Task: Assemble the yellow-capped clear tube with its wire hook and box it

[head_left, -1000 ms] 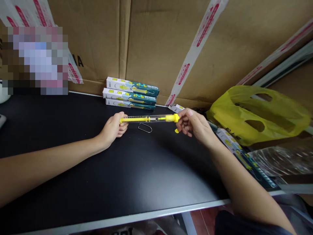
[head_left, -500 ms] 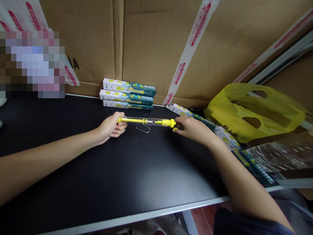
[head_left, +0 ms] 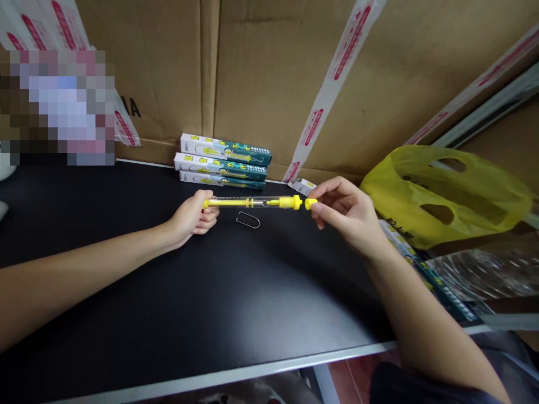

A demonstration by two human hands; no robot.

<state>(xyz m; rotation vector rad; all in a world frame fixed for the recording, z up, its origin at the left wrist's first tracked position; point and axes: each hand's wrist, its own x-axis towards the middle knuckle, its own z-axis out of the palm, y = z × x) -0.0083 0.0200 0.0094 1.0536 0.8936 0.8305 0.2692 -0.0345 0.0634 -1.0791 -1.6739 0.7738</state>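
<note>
My left hand [head_left: 194, 216] is closed round the left end of a clear tubular spring scale [head_left: 256, 202] with yellow fittings, held level above the black table. Between the thumb and fingers of my right hand [head_left: 347, 212] is a small yellow cap [head_left: 311, 203]. The cap is just off the scale's yellow right end, in line with it, and a thin gap seems to lie between them. Below the tube, a bent metal wire hook [head_left: 248, 220] rests on the tabletop.
Several printed boxes [head_left: 223, 163] are stacked at the back by the cardboard wall [head_left: 261, 84]. To the right lie more boxes [head_left: 425, 269], a yellow plastic bag [head_left: 404, 185] and clear ribbed plastic [head_left: 484, 275]. The table's pale front edge [head_left: 236, 373] runs below.
My right hand has risen and turned, bringing the yellow cap up from below the scale's right end into line with it. My left hand stays nearly still.
</note>
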